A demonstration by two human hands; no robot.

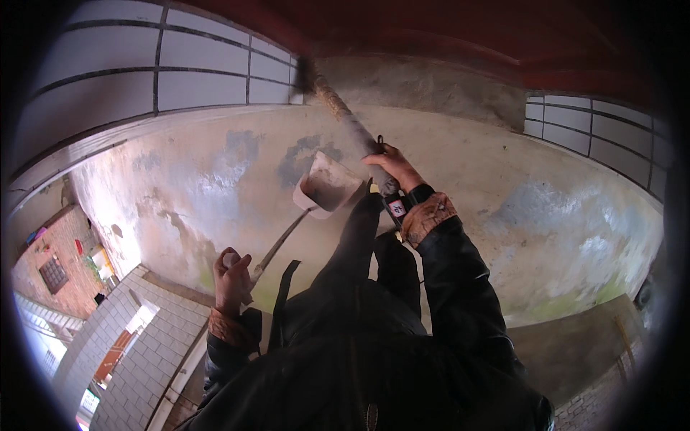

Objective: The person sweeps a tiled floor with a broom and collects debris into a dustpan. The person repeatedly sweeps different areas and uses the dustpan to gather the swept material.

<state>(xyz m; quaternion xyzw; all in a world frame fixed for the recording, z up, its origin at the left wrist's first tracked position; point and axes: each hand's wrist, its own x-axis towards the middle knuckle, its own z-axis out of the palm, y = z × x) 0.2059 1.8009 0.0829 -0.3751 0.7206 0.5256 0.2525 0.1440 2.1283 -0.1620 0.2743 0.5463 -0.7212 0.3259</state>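
My left hand [232, 280] is closed around the upper end of a long thin handle [284, 237]. The handle runs down to a pale, scuffed dustpan [330, 186] in front of my feet, its inside dark and hard to make out. My right hand [392, 162] grips a thick pole [347, 116] with a wrapped section near its far end. That end meets a dark, blurred head [305, 75], perhaps broom bristles, near the base of the white tiled wall. Pole and dustpan are apart.
The worn concrete floor [463, 215] has grey patches. White wall tiles [205, 51] flank a dark red surface [420, 32] ahead. At left, grey paving [167, 307] lies beyond the floor's edge, with a brick wall [75, 264]. My dark-clothed legs [350, 248] stand near the dustpan.
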